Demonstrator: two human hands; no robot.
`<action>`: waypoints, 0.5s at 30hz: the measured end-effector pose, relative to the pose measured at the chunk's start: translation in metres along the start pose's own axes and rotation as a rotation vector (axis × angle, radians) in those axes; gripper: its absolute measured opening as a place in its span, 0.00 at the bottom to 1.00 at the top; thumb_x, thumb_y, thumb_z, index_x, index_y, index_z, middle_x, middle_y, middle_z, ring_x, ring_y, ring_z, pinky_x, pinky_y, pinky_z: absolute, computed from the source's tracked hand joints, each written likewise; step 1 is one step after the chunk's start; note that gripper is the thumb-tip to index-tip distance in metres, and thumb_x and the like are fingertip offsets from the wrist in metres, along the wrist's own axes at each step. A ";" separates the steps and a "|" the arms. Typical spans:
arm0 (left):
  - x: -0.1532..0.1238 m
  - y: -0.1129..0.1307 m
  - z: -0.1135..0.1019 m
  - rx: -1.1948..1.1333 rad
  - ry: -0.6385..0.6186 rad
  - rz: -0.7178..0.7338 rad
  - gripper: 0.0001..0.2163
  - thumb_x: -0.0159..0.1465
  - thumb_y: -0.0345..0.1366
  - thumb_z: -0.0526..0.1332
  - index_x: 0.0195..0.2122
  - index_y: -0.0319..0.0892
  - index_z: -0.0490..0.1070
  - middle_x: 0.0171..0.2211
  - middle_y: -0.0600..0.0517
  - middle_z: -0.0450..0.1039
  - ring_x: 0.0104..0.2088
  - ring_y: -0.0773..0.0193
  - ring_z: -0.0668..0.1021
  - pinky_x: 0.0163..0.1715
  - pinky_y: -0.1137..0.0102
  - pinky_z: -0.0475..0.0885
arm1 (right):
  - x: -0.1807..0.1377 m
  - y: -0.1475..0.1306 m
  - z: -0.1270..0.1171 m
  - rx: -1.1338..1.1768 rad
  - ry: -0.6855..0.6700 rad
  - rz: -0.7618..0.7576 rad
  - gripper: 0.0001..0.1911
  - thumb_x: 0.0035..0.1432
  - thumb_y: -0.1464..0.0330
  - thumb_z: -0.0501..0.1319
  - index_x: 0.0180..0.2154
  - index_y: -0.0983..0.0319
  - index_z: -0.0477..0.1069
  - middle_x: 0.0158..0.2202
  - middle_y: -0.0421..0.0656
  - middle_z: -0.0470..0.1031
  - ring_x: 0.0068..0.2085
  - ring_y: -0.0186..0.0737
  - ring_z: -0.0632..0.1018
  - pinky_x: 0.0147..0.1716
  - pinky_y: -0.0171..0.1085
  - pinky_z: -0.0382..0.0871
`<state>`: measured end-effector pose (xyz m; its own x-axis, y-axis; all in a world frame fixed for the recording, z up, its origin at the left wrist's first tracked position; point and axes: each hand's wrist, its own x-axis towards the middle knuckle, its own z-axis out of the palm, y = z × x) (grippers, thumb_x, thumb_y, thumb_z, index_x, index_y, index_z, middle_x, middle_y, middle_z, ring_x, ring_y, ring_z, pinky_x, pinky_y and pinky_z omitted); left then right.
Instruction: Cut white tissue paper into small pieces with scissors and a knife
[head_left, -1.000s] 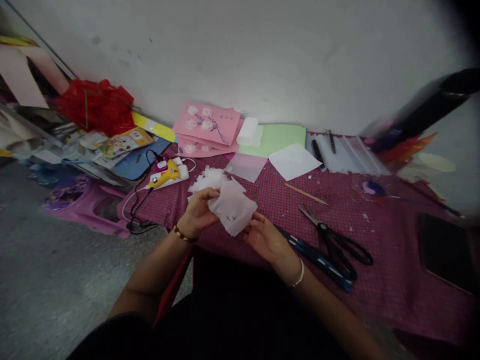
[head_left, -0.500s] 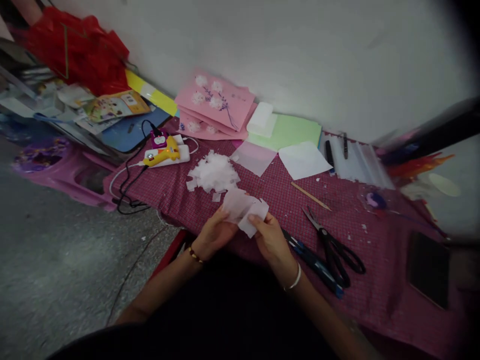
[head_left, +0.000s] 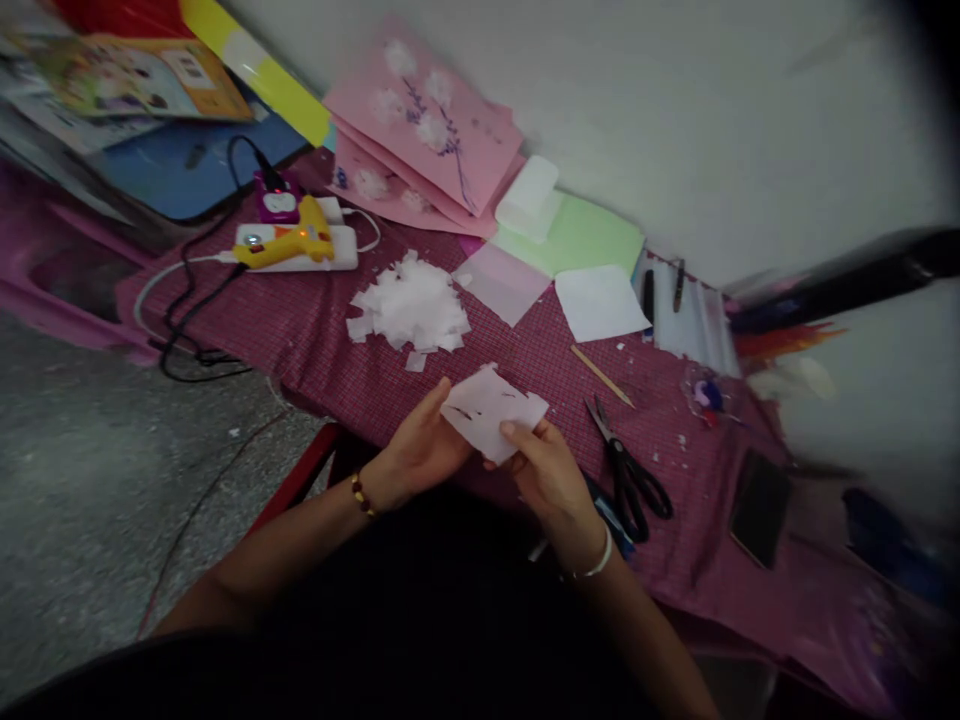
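Observation:
My right hand (head_left: 551,470) pinches a small stack of thin white paper pieces (head_left: 495,412) between the thumb on top and fingers underneath. Dark slits or gaps show in the top sheet. My left hand (head_left: 427,445) is beside the left edge of the paper, palm partly turned up and thumb stretched out. Its other fingers are partly hidden by the paper, so how firmly they touch it is unclear. Beyond the hands lies a heap of small white paper squares (head_left: 412,305). To the right rest black-handled scissors (head_left: 630,470) and a thin wooden stick (head_left: 602,377).
A yellow glue gun (head_left: 289,240) lies on a white power strip (head_left: 345,248), with cables trailing left. Pink cards with white flowers (head_left: 442,150) lean near the wall. Green paper (head_left: 592,235), a white sheet (head_left: 600,303) and a dark phone-like slab (head_left: 761,508) lie on the checked tablecloth (head_left: 517,350).
The paper pieces, separated between both hands before, are now together in my right hand. My left thumb has come off the paper. The view has shifted and turned.

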<state>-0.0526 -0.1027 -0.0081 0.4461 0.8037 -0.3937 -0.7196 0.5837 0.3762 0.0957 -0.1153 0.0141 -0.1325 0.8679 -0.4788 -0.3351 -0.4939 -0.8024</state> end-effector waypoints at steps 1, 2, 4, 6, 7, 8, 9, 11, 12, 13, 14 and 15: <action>0.005 0.004 0.004 0.037 0.005 0.031 0.20 0.70 0.49 0.50 0.54 0.42 0.70 0.56 0.46 0.74 0.59 0.54 0.73 0.59 0.58 0.67 | -0.004 0.000 -0.007 -0.074 0.009 -0.020 0.17 0.48 0.60 0.72 0.39 0.58 0.76 0.33 0.41 0.82 0.27 0.40 0.79 0.25 0.39 0.77; 0.009 0.009 0.007 0.073 -0.001 0.058 0.19 0.71 0.47 0.50 0.55 0.42 0.69 0.55 0.46 0.74 0.60 0.54 0.73 0.60 0.58 0.67 | -0.009 -0.002 -0.018 -0.175 0.029 -0.055 0.16 0.49 0.59 0.71 0.39 0.58 0.75 0.35 0.42 0.82 0.29 0.41 0.80 0.30 0.41 0.78; 0.016 0.020 0.012 0.128 -0.035 0.093 0.20 0.71 0.46 0.49 0.57 0.43 0.69 0.55 0.46 0.75 0.60 0.52 0.72 0.60 0.55 0.67 | -0.024 -0.010 -0.052 -0.461 0.120 -0.180 0.14 0.53 0.58 0.67 0.39 0.58 0.75 0.39 0.45 0.81 0.36 0.44 0.81 0.41 0.46 0.78; 0.020 0.031 0.014 0.158 -0.068 0.094 0.21 0.71 0.48 0.48 0.58 0.43 0.69 0.54 0.45 0.75 0.60 0.51 0.73 0.58 0.52 0.69 | -0.046 -0.017 -0.098 -0.847 0.370 -0.339 0.12 0.58 0.58 0.62 0.39 0.59 0.74 0.42 0.48 0.79 0.43 0.47 0.80 0.50 0.51 0.73; 0.021 0.036 0.013 0.161 -0.077 0.089 0.22 0.71 0.49 0.48 0.58 0.43 0.69 0.53 0.45 0.76 0.60 0.50 0.73 0.57 0.52 0.69 | -0.056 -0.020 -0.123 -1.033 0.492 -0.373 0.14 0.59 0.58 0.60 0.41 0.60 0.74 0.43 0.50 0.79 0.45 0.50 0.79 0.52 0.55 0.72; 0.021 0.041 0.012 0.159 -0.083 0.082 0.23 0.71 0.50 0.47 0.59 0.43 0.68 0.53 0.44 0.76 0.60 0.49 0.74 0.57 0.51 0.70 | -0.066 -0.021 -0.146 -1.213 0.558 -0.381 0.16 0.58 0.58 0.60 0.43 0.61 0.73 0.45 0.53 0.78 0.47 0.54 0.79 0.54 0.58 0.70; 0.021 0.045 0.010 0.154 -0.084 0.078 0.25 0.70 0.52 0.48 0.59 0.43 0.68 0.53 0.44 0.76 0.60 0.48 0.74 0.57 0.51 0.70 | -0.073 -0.020 -0.166 -1.361 0.554 -0.375 0.19 0.57 0.58 0.60 0.46 0.62 0.73 0.47 0.55 0.78 0.50 0.58 0.78 0.55 0.60 0.68; 0.020 0.053 0.003 0.152 -0.079 0.089 0.26 0.69 0.55 0.50 0.60 0.44 0.68 0.53 0.43 0.76 0.59 0.48 0.74 0.57 0.51 0.70 | -0.080 -0.015 -0.197 -1.541 0.468 -0.336 0.21 0.59 0.58 0.58 0.50 0.63 0.71 0.48 0.56 0.77 0.50 0.60 0.78 0.53 0.61 0.70; 0.020 0.056 -0.001 0.164 -0.077 0.102 0.27 0.68 0.56 0.51 0.60 0.44 0.68 0.53 0.44 0.76 0.59 0.48 0.74 0.57 0.51 0.70 | -0.080 -0.012 -0.207 -1.591 0.445 -0.327 0.21 0.60 0.58 0.56 0.51 0.62 0.69 0.48 0.55 0.77 0.49 0.59 0.79 0.51 0.60 0.71; 0.019 0.059 -0.005 0.187 -0.076 0.117 0.27 0.67 0.57 0.53 0.60 0.45 0.67 0.54 0.44 0.76 0.60 0.48 0.74 0.57 0.51 0.69 | -0.078 -0.009 -0.214 -1.620 0.435 -0.335 0.22 0.60 0.58 0.55 0.53 0.62 0.68 0.48 0.55 0.77 0.48 0.59 0.79 0.51 0.60 0.72; 0.018 0.062 -0.009 0.217 -0.078 0.133 0.28 0.65 0.58 0.55 0.60 0.46 0.67 0.54 0.44 0.76 0.60 0.48 0.74 0.57 0.51 0.69 | -0.075 -0.007 -0.219 -1.636 0.417 -0.333 0.24 0.60 0.58 0.54 0.55 0.61 0.67 0.49 0.56 0.77 0.48 0.59 0.80 0.50 0.60 0.72; 0.017 0.065 -0.013 0.249 -0.081 0.151 0.30 0.64 0.59 0.57 0.60 0.46 0.68 0.55 0.44 0.76 0.60 0.48 0.74 0.57 0.52 0.69 | -0.071 -0.005 -0.223 -1.645 0.407 -0.314 0.25 0.60 0.57 0.54 0.56 0.60 0.66 0.50 0.55 0.77 0.48 0.60 0.80 0.49 0.59 0.73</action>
<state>-0.0989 -0.0523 -0.0009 0.3924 0.8843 -0.2530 -0.6329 0.4592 0.6234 0.3149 -0.1864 -0.0277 0.0590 0.9943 -0.0887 0.9661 -0.0793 -0.2457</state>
